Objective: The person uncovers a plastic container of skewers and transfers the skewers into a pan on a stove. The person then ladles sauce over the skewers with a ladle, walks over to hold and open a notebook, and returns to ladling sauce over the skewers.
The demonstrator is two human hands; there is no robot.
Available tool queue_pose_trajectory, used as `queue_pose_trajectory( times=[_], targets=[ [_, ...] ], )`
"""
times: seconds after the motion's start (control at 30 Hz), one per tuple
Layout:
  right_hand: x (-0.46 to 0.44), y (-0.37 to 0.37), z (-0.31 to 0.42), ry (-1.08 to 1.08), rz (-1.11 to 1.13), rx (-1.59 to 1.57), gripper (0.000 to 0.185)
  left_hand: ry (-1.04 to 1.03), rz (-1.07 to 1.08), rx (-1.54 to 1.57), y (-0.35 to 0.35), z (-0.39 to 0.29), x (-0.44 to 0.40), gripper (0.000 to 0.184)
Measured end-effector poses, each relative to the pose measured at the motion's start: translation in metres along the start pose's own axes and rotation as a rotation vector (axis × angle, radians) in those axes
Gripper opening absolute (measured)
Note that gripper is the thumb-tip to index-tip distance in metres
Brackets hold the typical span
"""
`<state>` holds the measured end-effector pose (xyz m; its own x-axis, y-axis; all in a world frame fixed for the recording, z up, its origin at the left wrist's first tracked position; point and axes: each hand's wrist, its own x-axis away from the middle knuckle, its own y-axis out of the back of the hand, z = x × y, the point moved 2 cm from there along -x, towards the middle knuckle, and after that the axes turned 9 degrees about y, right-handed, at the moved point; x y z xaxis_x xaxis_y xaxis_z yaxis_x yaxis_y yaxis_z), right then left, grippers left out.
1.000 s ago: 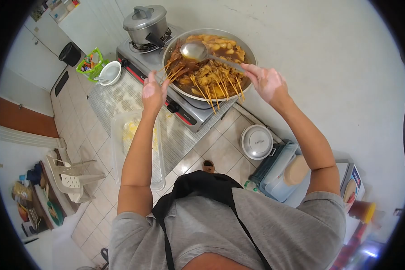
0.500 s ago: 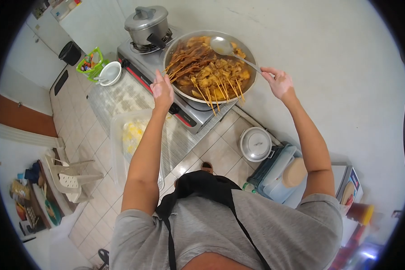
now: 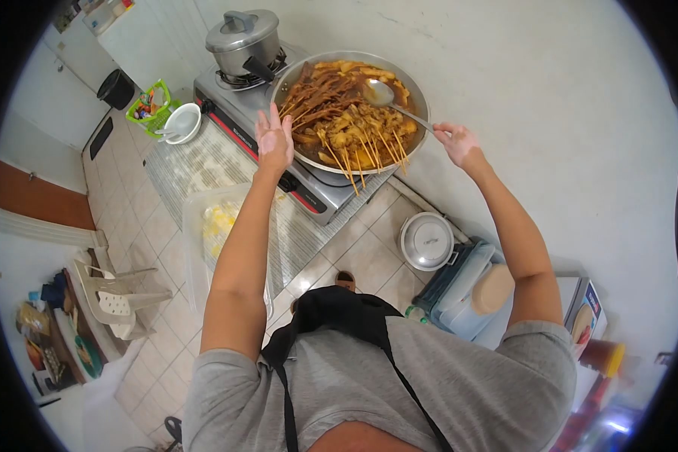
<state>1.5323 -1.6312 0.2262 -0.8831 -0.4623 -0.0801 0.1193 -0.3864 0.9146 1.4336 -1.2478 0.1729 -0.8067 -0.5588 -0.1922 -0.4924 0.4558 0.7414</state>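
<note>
A wide metal pan [image 3: 427, 113] sits on the gas stove, with brown sauce and skewered food in it. Dark brown skewers [image 3: 320, 98] fan out on its left side, and lighter skewered pieces [image 3: 361, 128] lie at the front, their sticks poking over the rim. My right hand [image 3: 459, 145] grips the handle end of a large metal serving spoon [image 3: 379, 93]. The spoon's bowl rests among the food toward the back. My left hand [image 3: 276, 142] is at the pan's left rim, fingers stretched out beside the stick ends, holding nothing visible.
A lidded pot [image 3: 242, 41] stands on the stove's [image 3: 241, 139] other burner. Nearer me, a plastic container [image 3: 193, 248] with yellow-white contents sits on the striped table mat [image 3: 177, 169]. A white bowl [image 3: 183, 123] and green basket [image 3: 152, 105] are at left. Another lidded pot [image 3: 427, 241] is lower right.
My left hand's fingers have straightened and spread, away from the stick ends. The spoon's bowl has shifted right and slightly down, and my right hand has moved slightly left and down.
</note>
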Motion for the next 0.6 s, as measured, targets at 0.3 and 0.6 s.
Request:
queue_pose_trajectory(
  times=[0.3,0.6],
  targets=[
    [0.005,0.016,0.006,-0.047,-0.047,0.011,0.034,-0.206,-0.129,-0.015,0.074,-0.004,0.064,0.066],
    [0.008,0.048,0.053,0.046,-0.021,-0.019,0.034,0.054,-0.003,0.046,0.13,0.055,0.185,0.059]
  ],
)
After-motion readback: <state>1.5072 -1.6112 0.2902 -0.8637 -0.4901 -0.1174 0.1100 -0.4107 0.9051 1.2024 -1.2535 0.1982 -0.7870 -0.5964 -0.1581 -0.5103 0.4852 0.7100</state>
